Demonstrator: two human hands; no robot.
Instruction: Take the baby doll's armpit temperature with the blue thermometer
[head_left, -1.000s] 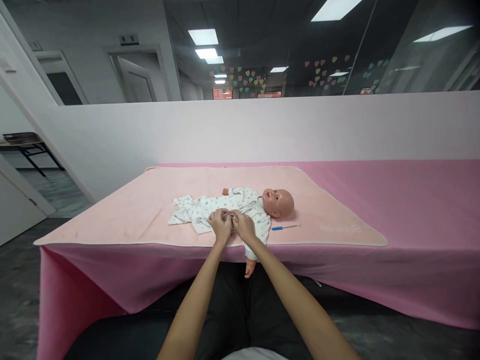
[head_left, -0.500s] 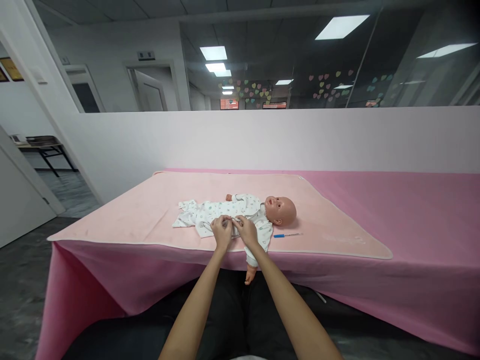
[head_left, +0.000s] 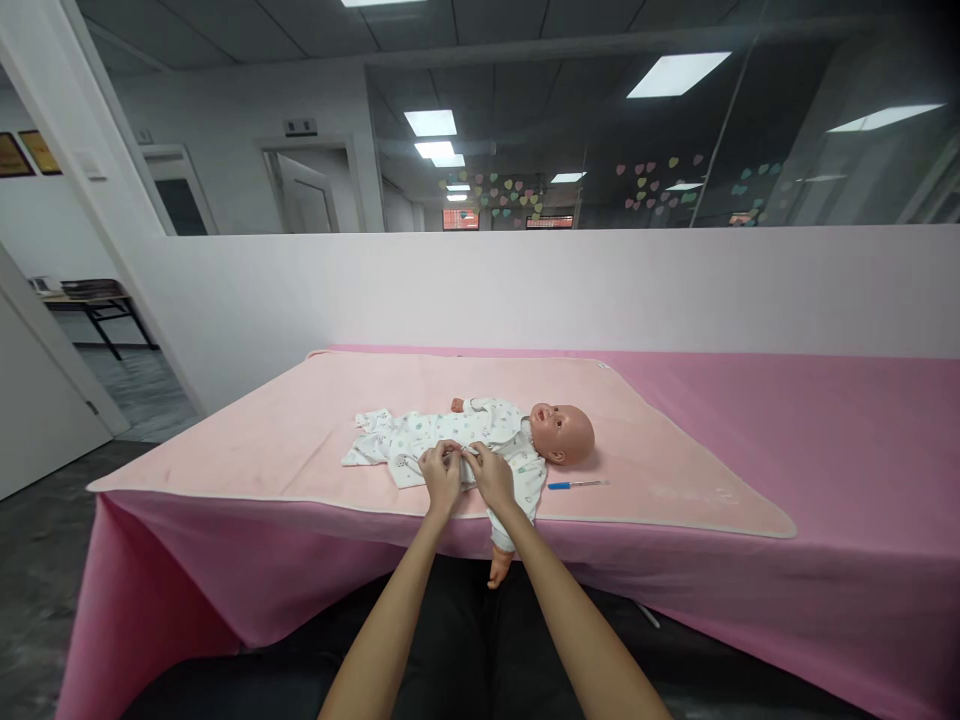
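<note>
A baby doll (head_left: 564, 434) lies on its back, head to the right, dressed in a white patterned baby outfit (head_left: 420, 437). At the middle of the doll's body, my left hand (head_left: 442, 477) pinches the front of the outfit. Close beside it, my right hand (head_left: 493, 478) also has its fingers closed on the cloth. The fingertips of both hands nearly meet; the small detail between them cannot be made out. One doll arm (head_left: 500, 566) hangs over the table's front edge. Near the doll's shoulder lies a thermometer-like stick (head_left: 577, 485) with a blue end.
A peach blanket (head_left: 247, 440) with a pale border lies under the doll on a pink tablecloth (head_left: 862, 450). Behind the table stands a white low wall (head_left: 525, 290) topped with glass. A door (head_left: 45, 380) is at the left.
The view has tilted up slightly, so everything sits a little lower. Both hands stay pinched on the outfit at nearly the same spot; the doll lies as before.
</note>
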